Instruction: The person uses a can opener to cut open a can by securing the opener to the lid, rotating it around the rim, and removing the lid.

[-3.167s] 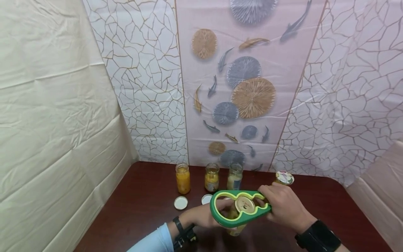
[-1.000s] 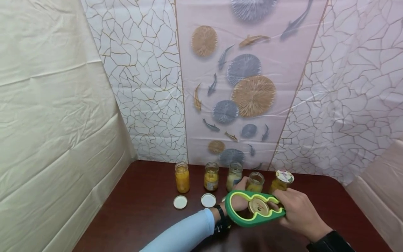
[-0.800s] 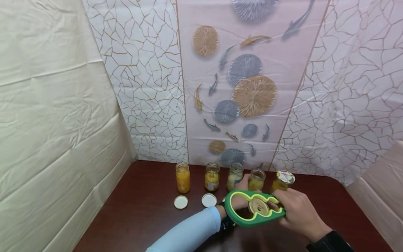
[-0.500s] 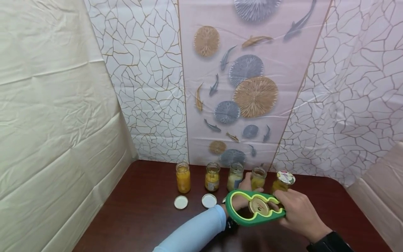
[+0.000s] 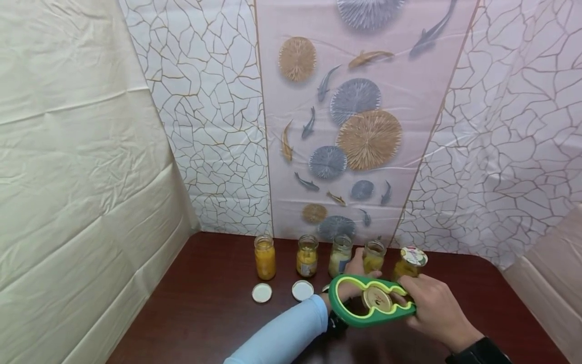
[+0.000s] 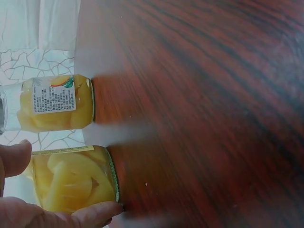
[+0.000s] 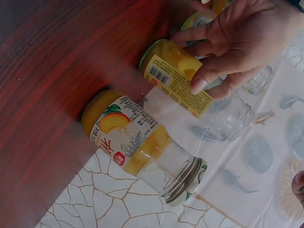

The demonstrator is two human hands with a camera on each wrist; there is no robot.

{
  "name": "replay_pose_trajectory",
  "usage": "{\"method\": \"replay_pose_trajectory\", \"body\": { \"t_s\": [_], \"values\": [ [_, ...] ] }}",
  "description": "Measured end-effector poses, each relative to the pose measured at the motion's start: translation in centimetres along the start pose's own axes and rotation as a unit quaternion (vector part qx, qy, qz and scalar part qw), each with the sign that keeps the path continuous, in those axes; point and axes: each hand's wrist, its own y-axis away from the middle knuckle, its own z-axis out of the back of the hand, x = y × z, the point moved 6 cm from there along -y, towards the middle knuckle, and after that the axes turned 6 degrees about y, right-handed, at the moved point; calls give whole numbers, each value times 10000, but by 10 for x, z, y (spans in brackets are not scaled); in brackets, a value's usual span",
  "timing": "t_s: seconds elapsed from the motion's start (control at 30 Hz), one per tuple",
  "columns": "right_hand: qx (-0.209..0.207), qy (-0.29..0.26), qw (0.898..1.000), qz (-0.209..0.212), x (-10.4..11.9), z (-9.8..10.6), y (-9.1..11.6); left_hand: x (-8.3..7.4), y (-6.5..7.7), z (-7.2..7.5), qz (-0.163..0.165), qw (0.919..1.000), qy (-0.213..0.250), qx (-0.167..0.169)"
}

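My left hand (image 5: 358, 265) is around an open glass jar of yellow fruit (image 6: 71, 180) that stands at the back of the table. In the right wrist view its thumb lies over the jar's yellow label (image 7: 178, 85), with other fingers on the far side. My right hand (image 5: 438, 308) grips the end of a green jar opener (image 5: 352, 318), held up in front of the jars. A gold lid (image 5: 377, 299) sits between the opener's scalloped inner edges. The opener hides part of my left hand in the head view.
A lidded peach jar (image 7: 126, 128) stands right of the left hand. Further left are an open jar of pale fruit (image 5: 340, 260), another open jar (image 5: 307, 259) and a tall orange-filled one (image 5: 265, 260). White lids (image 5: 261, 292) lie before them.
The fruit jar, earlier beneath the opener in my left hand, now stands uncapped in the back row. Its lid stays in the opener, which has moved right with my right hand.
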Motion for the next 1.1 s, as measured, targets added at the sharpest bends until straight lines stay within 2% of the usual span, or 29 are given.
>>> {"method": "replay_pose_trajectory", "body": {
  "t_s": [0.5, 0.57, 0.67, 0.73, 0.77, 0.8, 0.9, 0.97, 1.03, 1.1],
  "values": [
    [-80, -47, 9999, 56, -2, 5, 4, -2, 6, 1, 254, 9996, -113, 4],
    [-110, -31, 9999, 80, -2, 4, 4, -3, 8, 2, 437, 9988, -221, 32],
    [-164, -48, 9998, 97, -1, 4, 4, -4, 16, 6, 908, 9946, -472, 145],
    [-156, -51, 9998, 95, -1, 3, 5, -8, 26, 11, 1330, 9902, -373, 203],
    [-167, -46, 9998, 96, -1, 3, 5, -10, 32, 14, 1468, 9887, -243, 202],
    [-179, -38, 9998, 104, -1, 2, 5, -14, 40, 18, 1464, 9885, -176, 322],
    [-195, -37, 9997, 122, -1, 1, 6, -30, 64, 34, 921, 9926, 271, 745],
    [-174, -22, 9998, 111, -2, 1, 5, -35, 80, 46, 259, 9923, 422, 1137],
    [-125, -13, 9999, 94, -2, 0, 5, -37, 92, 57, -306, 9885, 449, 1413],
    [-99, -53, 9999, 97, -2, -1, 5, -36, 102, 71, -679, 9879, 163, 1385]
  ]
}}
